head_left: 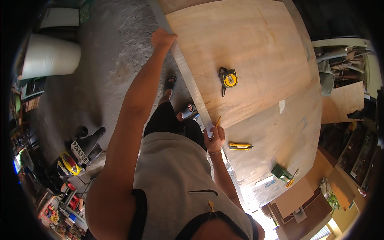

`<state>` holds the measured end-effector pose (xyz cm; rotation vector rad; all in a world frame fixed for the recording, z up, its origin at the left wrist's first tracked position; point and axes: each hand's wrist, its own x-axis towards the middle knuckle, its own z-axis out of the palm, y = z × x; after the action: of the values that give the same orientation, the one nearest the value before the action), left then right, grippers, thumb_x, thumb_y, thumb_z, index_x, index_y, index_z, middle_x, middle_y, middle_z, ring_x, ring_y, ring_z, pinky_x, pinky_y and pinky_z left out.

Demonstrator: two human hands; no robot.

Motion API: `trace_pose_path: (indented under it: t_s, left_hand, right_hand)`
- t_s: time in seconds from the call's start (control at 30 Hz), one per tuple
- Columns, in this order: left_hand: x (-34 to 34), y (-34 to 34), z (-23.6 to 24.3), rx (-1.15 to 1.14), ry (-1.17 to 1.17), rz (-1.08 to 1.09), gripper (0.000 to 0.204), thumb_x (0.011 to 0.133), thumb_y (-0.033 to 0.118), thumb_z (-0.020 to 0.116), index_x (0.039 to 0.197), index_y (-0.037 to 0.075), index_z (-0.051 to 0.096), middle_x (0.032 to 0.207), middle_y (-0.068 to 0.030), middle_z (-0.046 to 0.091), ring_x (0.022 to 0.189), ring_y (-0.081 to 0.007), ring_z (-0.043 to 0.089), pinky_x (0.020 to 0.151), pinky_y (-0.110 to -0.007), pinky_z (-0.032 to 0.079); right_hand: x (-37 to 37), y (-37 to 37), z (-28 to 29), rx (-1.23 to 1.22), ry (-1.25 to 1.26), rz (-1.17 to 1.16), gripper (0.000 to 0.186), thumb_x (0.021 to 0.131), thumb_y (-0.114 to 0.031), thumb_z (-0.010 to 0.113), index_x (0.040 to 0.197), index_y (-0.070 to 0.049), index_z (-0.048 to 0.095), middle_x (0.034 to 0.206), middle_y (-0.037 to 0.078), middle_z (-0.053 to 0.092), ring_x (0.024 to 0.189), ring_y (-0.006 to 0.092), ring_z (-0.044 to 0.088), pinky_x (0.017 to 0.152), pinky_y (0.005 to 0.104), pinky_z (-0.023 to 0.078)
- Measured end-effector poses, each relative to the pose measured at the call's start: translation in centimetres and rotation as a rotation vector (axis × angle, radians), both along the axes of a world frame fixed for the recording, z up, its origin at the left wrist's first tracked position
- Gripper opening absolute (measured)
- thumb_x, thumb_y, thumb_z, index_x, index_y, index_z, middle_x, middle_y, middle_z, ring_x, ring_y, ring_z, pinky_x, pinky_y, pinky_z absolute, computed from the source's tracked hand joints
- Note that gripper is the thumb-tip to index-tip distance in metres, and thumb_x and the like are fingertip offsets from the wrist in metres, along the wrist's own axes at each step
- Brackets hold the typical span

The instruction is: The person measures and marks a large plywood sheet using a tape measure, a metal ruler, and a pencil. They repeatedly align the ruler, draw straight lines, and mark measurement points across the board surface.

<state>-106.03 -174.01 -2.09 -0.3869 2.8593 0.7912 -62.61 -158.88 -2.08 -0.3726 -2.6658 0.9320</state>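
Observation:
My left hand [162, 38] is closed on a long flat metal straightedge [186, 76] at the near edge of a plywood sheet [262, 36]. My right hand [215, 138] holds a yellow pencil [219, 120] between its fingers, at the straightedge's lower end. A yellow-black tape measure [230, 79] with a wrist strap lies on the plywood, above my right hand. A yellow utility knife [239, 146] lies just right of that hand. A green tool [281, 172] and small yellow-handled scissors [291, 181] are at the lower right of the worktop.
My feet [186, 111] in sandals stand on concrete floor left of the worktop. A scooter [72, 160] and a large wrapped roll [50, 56] are at the left, above cluttered goods [60, 204]. Board offcuts [340, 102] and shelves line the right, with more panels [288, 192] behind me.

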Motion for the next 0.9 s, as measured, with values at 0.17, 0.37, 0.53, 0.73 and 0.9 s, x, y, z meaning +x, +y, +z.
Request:
trace_pose_path:
  t_s: [0.17, 0.37, 0.53, 0.73, 0.9]
  left_hand:
    - [0.3, 0.7, 0.8, -0.02, -0.032, 0.001, 0.043, 0.064, 0.027, 0.08, 0.097, 0.001, 0.071, 0.096, -0.0196, 0.071, 0.091, -0.034, 0.07, 0.079, -0.042, 0.058]
    - [0.8, 1.0, 1.0, -0.034, 0.078, -0.003, 0.044, 0.065, 0.024, 0.079, 0.102, 0.003, 0.067, 0.098, -0.0196, 0.07, 0.094, -0.0342, 0.069, 0.08, -0.042, 0.058]
    - [0.7, 0.9, 0.7, -0.038, 0.074, -0.014, 0.038, 0.066, 0.025, 0.079, 0.098, 0.007, 0.07, 0.094, -0.0173, 0.071, 0.09, -0.0331, 0.07, 0.078, -0.042, 0.058]
    - [0.3, 0.3, -0.7, -0.047, 0.084, -0.012, 0.041, 0.063, 0.033, 0.08, 0.096, 0.01, 0.074, 0.092, -0.014, 0.073, 0.088, -0.0305, 0.071, 0.077, -0.041, 0.058]
    - [0.4, 0.5, -1.0, -0.033, 0.096, -0.04, 0.038, 0.064, 0.032, 0.077, 0.093, 0.008, 0.074, 0.086, -0.016, 0.072, 0.084, -0.0328, 0.071, 0.076, -0.041, 0.057]
  right_hand:
    - [0.3, 0.9, -0.5, -0.01, -0.092, 0.06, 0.025, 0.074, -0.01, 0.077, 0.083, -0.008, 0.054, 0.086, 0.013, 0.058, 0.08, 0.0359, 0.058, 0.067, 0.0451, 0.047]
    - [0.0, 1.3, -0.5, -0.033, -0.034, 0.092, 0.027, 0.072, -0.009, 0.078, 0.082, -0.008, 0.053, 0.084, 0.013, 0.058, 0.077, 0.0355, 0.058, 0.065, 0.0443, 0.048]
    - [-0.2, 1.3, -0.6, -0.041, 0.001, 0.103, 0.027, 0.072, -0.009, 0.079, 0.081, -0.008, 0.053, 0.083, 0.012, 0.058, 0.077, 0.035, 0.058, 0.065, 0.0438, 0.048]
    - [-0.3, 1.5, -0.8, -0.04, 0.005, 0.117, 0.027, 0.072, -0.008, 0.079, 0.081, -0.008, 0.054, 0.085, 0.013, 0.06, 0.077, 0.0346, 0.059, 0.066, 0.0433, 0.048]
    - [-0.2, 1.6, -0.9, -0.035, -0.007, 0.114, 0.026, 0.072, -0.009, 0.079, 0.079, -0.008, 0.054, 0.088, 0.013, 0.062, 0.078, 0.0348, 0.06, 0.066, 0.0429, 0.049]
